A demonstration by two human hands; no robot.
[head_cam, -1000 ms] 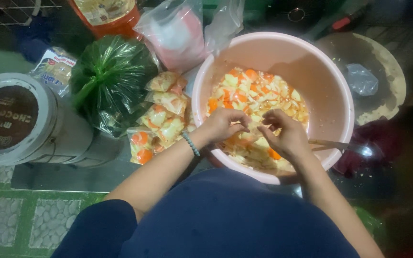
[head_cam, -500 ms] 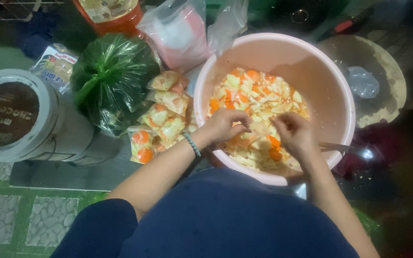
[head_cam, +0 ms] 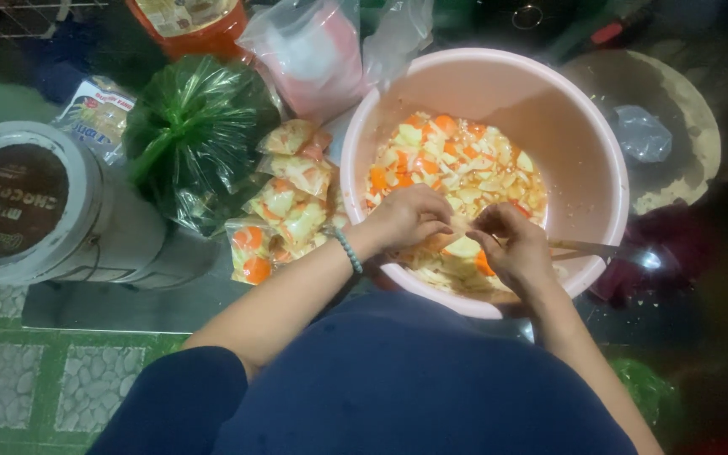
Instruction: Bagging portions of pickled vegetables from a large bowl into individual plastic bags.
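A wide pink basin [head_cam: 587, 160] holds chopped orange and pale vegetable pieces [head_cam: 457, 164]. Both my hands are inside it at the near rim. My left hand [head_cam: 408, 216], with a bead bracelet on the wrist, curls its fingers on a small pale packet [head_cam: 463, 247] between the hands. My right hand [head_cam: 513, 246] pinches the same packet from the right. A metal spoon [head_cam: 604, 250] sticks out to the right from under this hand and over the rim; whether the hand grips it is hidden.
Several small filled bags of the vegetable mix [head_cam: 284, 211] lie left of the basin. Beside them are a knotted green plastic bag [head_cam: 191, 139], a white lidded tub [head_cam: 31, 202], clear bags [head_cam: 313, 50] and an orange-capped bottle [head_cam: 187, 21]. A round board [head_cam: 676, 126] lies at the right.
My right hand drew slightly right, then came back against the left hand. The left hand stayed at the near rim.
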